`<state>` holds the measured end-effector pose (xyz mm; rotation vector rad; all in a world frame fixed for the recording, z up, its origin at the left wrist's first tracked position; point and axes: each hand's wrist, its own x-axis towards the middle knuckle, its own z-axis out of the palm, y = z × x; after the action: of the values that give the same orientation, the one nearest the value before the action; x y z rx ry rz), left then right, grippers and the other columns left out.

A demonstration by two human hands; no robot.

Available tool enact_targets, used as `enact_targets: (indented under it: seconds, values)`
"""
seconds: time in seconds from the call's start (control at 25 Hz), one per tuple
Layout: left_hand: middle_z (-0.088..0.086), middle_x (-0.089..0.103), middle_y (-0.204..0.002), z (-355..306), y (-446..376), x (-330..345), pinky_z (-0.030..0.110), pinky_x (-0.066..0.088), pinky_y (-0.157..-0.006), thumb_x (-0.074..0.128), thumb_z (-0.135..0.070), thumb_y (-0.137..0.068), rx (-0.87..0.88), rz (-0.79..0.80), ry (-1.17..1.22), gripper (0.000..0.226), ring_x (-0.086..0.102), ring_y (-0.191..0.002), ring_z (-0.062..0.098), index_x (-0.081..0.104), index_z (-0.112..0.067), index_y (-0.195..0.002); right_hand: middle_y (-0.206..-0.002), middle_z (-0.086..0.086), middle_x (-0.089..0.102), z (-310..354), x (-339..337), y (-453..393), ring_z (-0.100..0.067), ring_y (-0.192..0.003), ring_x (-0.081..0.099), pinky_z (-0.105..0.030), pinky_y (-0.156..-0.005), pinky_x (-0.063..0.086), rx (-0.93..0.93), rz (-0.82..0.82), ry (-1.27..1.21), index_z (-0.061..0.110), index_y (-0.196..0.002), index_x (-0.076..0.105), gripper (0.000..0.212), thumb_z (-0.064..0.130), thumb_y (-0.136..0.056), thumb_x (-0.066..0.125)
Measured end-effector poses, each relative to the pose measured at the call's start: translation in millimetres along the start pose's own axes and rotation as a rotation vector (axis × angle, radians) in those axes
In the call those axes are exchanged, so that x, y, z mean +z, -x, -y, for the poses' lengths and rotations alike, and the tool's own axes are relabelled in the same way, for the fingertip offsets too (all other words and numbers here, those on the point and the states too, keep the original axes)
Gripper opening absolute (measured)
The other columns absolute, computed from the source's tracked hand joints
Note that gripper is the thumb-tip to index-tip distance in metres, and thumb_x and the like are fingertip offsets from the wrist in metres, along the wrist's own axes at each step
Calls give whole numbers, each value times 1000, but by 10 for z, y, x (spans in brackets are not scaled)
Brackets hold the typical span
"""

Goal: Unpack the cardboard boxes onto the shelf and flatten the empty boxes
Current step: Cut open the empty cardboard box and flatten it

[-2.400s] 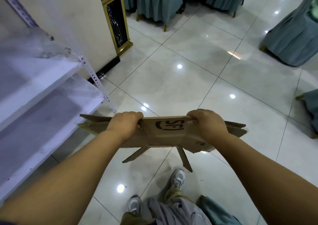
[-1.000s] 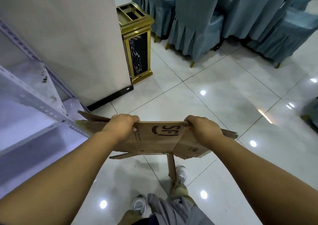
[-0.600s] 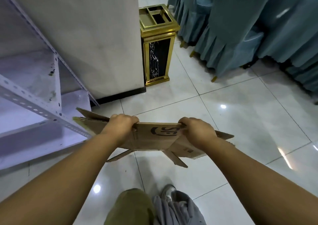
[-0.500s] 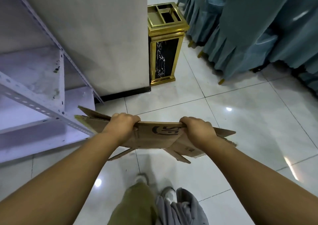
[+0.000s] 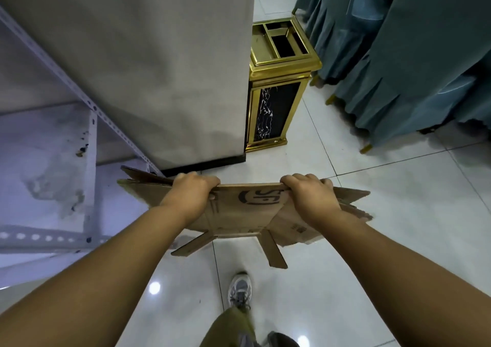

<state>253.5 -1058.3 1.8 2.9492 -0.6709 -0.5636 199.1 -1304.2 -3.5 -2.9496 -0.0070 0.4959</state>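
Now, taking the flattened cardboard box (image 5: pixel 244 211) as the landmark: to its left the white metal shelf (image 5: pixel 47 166) is standing, its perforated upright (image 5: pixel 90 176) and stained boards lying just beyond the box's left corner. You are holding the box out in front of you above the tiled floor (image 5: pixel 398 214), its top edge running level from side to side. Your left hand (image 5: pixel 190 194) is gripping that top edge near the left end, fingers curled over the far side and thumb on the near face. A dark printed logo (image 5: pixel 261 196) is showing on the panel between your hands. Your right hand (image 5: pixel 309 196) is gripping the same edge toward the right end, fingers wrapped over it in the same way. Two loose flaps (image 5: pixel 273 249) are hanging down from the box's lower edge. Behind the box a grey pillar (image 5: pixel 159 68) is rising, with a gold-trimmed bin (image 5: pixel 279 86) beside it, behind and slightly right. Further right and behind, teal chair covers (image 5: pixel 411 54) are hanging to the floor. Below the box, your grey sneaker (image 5: pixel 239 289) is stepping forward.
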Motion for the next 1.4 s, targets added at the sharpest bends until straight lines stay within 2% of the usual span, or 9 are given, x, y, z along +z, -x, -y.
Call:
enact_targets:
  seconds: [0.16,0.32,0.44,0.6,0.72,0.88,1.0,1.16,1.4]
  values:
    - [3,60,-118,194,-435,-188,29,27,-81,45,-10,-94,-25,-37,-37,34,49,-110,25,55,-25,-123,-131,5,51,5,-188,-567,-22,-123,40,-45,-98,28,-38,-42,31,32,-130,43,38,14,-96,48]
    - [0,62,-115,313,-677,-268,29,15,-69,50,-16,-94,-47,-138,-9,29,47,-105,24,58,-26,-119,-136,7,49,-51,-313,-968,-22,-127,37,-45,-100,26,-94,-140,99,32,-135,42,44,16,-96,53]
    - [0,61,-115,367,-763,-151,27,13,-68,49,-15,-95,-89,-145,20,31,46,-106,23,56,-26,-123,-130,6,54,-81,-218,-1099,-23,-122,43,-44,-99,27,-138,-189,85,29,-132,47,38,14,-98,49]
    - [8,57,-119,302,-790,372,30,35,-87,42,-5,-96,-126,-33,73,42,47,-108,27,51,-23,-132,-111,2,62,-116,303,-1058,-26,-101,54,-38,-86,35,-105,-124,4,24,-115,52,19,15,-100,45]
    - [9,55,-119,143,-653,925,33,40,-93,42,0,-92,-116,44,44,49,47,-111,26,46,-23,-135,-103,-3,65,-244,911,-904,-28,-82,53,-32,-72,36,-59,-39,-31,24,-108,49,18,10,-98,43]
    - [4,55,-124,-127,-286,1827,31,40,-90,44,1,-90,-116,134,44,50,49,-110,22,47,-26,-133,-111,0,64,-464,1747,-449,-29,-93,60,-28,-70,39,-121,142,19,28,-115,45,17,20,-100,42]
    - [4,55,-127,-273,-108,2336,33,41,-96,44,1,-89,-139,175,48,54,48,-114,22,45,-27,-136,-108,4,63,-541,2166,-238,-24,-87,60,-26,-64,31,-134,122,33,26,-114,48,21,16,-96,47]
    - [3,50,-137,-490,84,2900,35,40,-101,43,8,-83,-156,180,35,67,43,-124,23,40,-27,-140,-107,-1,61,-726,2643,-69,-27,-83,58,-29,-60,34,-198,163,75,22,-109,46,23,8,-91,48]
    - [-7,44,-142,-722,252,3426,34,33,-106,43,9,-85,-138,162,0,65,35,-128,21,40,-25,-140,-124,-6,55,-958,3123,214,-28,-104,57,-32,-71,37,-244,199,152,17,-128,42,45,-1,-86,47]
